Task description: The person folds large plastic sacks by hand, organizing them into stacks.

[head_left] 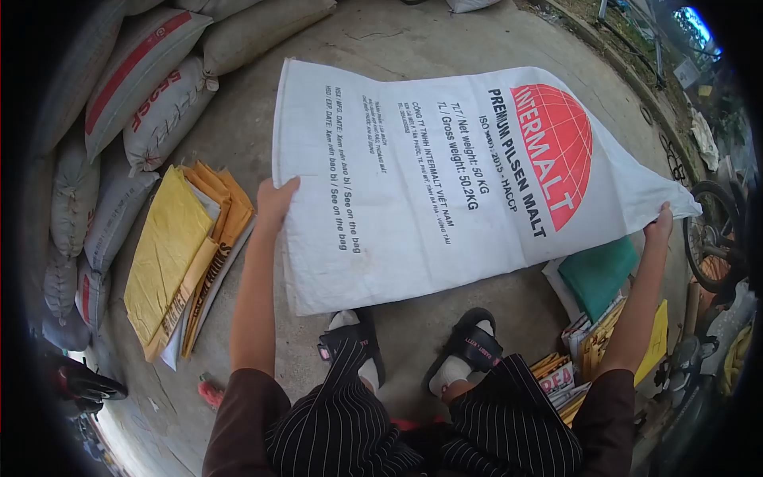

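Observation:
A white woven malt sack [389, 191] with a red globe print and black lettering is stretched sideways above the floor in front of me. It looks flat, and its right end is gathered to a narrow neck. My left hand [278, 197] grips the sack's left edge, thumb on top and the other fingers hidden beneath. At the gathered right end, my right hand [659, 221] is closed around the sack's edge. The sack's underside is out of sight.
Full sacks [151, 87] are piled at the left. Folded yellow and brown sacks [179, 258] lie on the concrete floor [262, 338] by my left arm. More folded sacks [604, 342] and a green one [600, 274] lie at the right, near a bicycle wheel [711, 234].

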A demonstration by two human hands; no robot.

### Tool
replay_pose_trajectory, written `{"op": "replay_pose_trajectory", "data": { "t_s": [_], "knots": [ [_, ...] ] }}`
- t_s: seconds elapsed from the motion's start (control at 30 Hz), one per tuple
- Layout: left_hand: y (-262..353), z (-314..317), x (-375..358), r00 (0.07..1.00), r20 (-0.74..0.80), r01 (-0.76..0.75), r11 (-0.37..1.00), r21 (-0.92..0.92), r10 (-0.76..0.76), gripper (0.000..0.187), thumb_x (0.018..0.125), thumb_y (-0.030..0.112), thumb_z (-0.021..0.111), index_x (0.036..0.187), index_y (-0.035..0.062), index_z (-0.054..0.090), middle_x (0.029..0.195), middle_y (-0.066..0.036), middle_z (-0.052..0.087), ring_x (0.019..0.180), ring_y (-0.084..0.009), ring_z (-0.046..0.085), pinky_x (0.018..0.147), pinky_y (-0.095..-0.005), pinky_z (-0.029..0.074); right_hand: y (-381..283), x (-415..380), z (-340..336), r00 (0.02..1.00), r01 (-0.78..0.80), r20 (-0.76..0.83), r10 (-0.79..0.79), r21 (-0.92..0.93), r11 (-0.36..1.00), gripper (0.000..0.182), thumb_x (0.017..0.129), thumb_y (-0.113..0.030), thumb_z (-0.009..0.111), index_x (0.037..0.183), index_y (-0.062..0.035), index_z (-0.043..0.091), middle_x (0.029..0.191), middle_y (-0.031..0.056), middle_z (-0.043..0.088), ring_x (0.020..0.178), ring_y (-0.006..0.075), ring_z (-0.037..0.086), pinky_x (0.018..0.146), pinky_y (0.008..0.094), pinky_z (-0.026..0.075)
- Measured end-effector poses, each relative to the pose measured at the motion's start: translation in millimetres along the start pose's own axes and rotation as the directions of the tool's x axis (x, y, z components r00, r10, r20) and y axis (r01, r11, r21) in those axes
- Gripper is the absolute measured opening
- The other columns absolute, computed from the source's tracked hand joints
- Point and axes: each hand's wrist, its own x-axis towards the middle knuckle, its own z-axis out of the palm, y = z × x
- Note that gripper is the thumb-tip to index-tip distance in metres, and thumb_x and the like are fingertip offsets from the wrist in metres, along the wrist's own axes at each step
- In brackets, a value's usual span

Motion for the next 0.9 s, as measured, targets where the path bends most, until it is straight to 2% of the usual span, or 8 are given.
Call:
{"op": "replay_pose_trajectory", "data": {
  "t_s": [0.2, 0.27, 0.33, 0.4, 0.47, 0.5, 0.73, 0.9],
  "knots": [
    [-14.2, -126.0, -12.9, 0.992, 0.119, -0.014, 0.979, -0.205, 0.039, 0.04, 0.083, 0.014, 0.063, 0.113, -0.0099, 0.052, 0.102, -0.018, 0.063, 0.079, -0.0238, 0.066, 0.069, -0.0312, 0.055, 74.9, -7.0, 0.2, 0.995, -0.098, -0.054, 0.083, -0.465, 0.88, 0.055, 0.091, -0.033, 0.051, 0.129, 0.0048, 0.039, 0.128, 0.0161, 0.051, 0.113, 0.0296, 0.053, 0.094, 0.0443, 0.044],
    [-76.3, -158.1, -33.8, 1.0, 0.016, 0.012, 0.998, -0.059, -0.011, 0.044, 0.082, 0.017, 0.064, 0.115, -0.0093, 0.052, 0.103, -0.018, 0.063, 0.085, -0.0237, 0.065, 0.074, -0.0326, 0.052, 136.7, -52.1, 34.0, 0.849, 0.19, -0.138, -0.51, -0.822, 0.537, 0.058, 0.088, -0.025, 0.054, 0.132, 0.0062, 0.035, 0.132, 0.018, 0.046, 0.12, 0.0311, 0.046, 0.1, 0.0433, 0.037],
    [-90.3, -166.6, -58.7, 0.971, -0.107, 0.215, 0.977, -0.009, -0.214, 0.047, 0.081, 0.02, 0.063, 0.117, -0.009, 0.052, 0.105, -0.017, 0.063, 0.089, -0.0239, 0.063, 0.08, -0.0328, 0.05, 180.7, -125.6, 89.5, 0.421, 0.182, 0.115, -0.9, -0.982, -0.041, 0.062, 0.085, -0.018, 0.056, 0.135, 0.0076, 0.03, 0.137, 0.0199, 0.04, 0.127, 0.0326, 0.038, 0.106, 0.0423, 0.03],
    [-109.7, -162.0, -80.1, 0.959, -0.118, 0.258, 0.966, -0.023, -0.259, 0.048, 0.081, 0.021, 0.063, 0.117, -0.0091, 0.052, 0.106, -0.018, 0.062, 0.09, -0.0242, 0.063, 0.08, -0.033, 0.049, 224.9, -265.0, 175.6, 0.522, 0.77, 0.58, -0.626, -0.635, 0.054, 0.061, 0.084, -0.011, 0.056, 0.137, 0.0043, 0.03, 0.141, 0.0203, 0.034, 0.131, 0.0343, 0.032, 0.109, 0.0402, 0.024],
    [-133.7, -168.4, -74.4, 0.96, -0.129, 0.245, 0.968, -0.057, -0.25, 0.049, 0.082, 0.021, 0.062, 0.118, -0.0092, 0.051, 0.106, -0.018, 0.062, 0.09, -0.0245, 0.063, 0.081, -0.0332, 0.049, 293.7, -362.3, 222.8, 0.365, 0.894, 0.913, -0.183, -0.289, 0.343, 0.058, 0.084, -0.013, 0.055, 0.137, -0.0015, 0.033, 0.144, 0.0179, 0.031, 0.133, 0.0346, 0.029, 0.107, 0.0442, 0.025],
    [-150.1, -175.4, -70.9, 0.964, -0.104, 0.234, 0.967, -0.101, -0.244, 0.047, 0.083, 0.024, 0.059, 0.116, -0.0097, 0.052, 0.104, -0.017, 0.063, 0.089, -0.0238, 0.063, 0.079, -0.0324, 0.05, 328.5, -405.3, 234.8, 0.282, 0.941, 0.959, 0.035, -0.284, 0.183, 0.055, 0.086, -0.018, 0.051, 0.137, -0.0073, 0.035, 0.145, 0.0149, 0.03, 0.134, 0.034, 0.027, 0.105, 0.0525, 0.024],
    [-116.7, -184.7, -83.2, 0.981, 0.129, 0.188, 0.898, -0.398, -0.148, 0.049, 0.086, 0.021, 0.051, 0.125, -0.0083, 0.045, 0.114, -0.016, 0.058, 0.1, -0.0228, 0.058, 0.088, -0.0312, 0.045, 445.2, -524.5, 166.1, -0.071, 0.894, 0.739, 0.67, -0.25, 0.371, 0.056, 0.09, -0.029, 0.046, 0.142, -0.018, 0.029, 0.149, 0.0113, 0.023, 0.136, 0.0378, 0.02, 0.102, 0.0643, 0.021],
    [11.9, -89.2, -77.4, 0.969, 0.246, 0.079, 0.892, -0.445, 0.037, 0.05, 0.083, 0.012, 0.048, 0.129, -0.0048, 0.041, 0.118, -0.014, 0.056, 0.103, -0.0215, 0.056, 0.091, -0.0306, 0.043, 441.0, -512.0, 196.9, -0.162, 0.858, 0.665, 0.729, -0.271, 0.437, 0.057, 0.092, -0.037, 0.043, 0.143, -0.018, 0.027, 0.146, 0.0136, 0.029, 0.133, 0.0366, 0.028, 0.099, 0.0605, 0.029]
  ]
}}
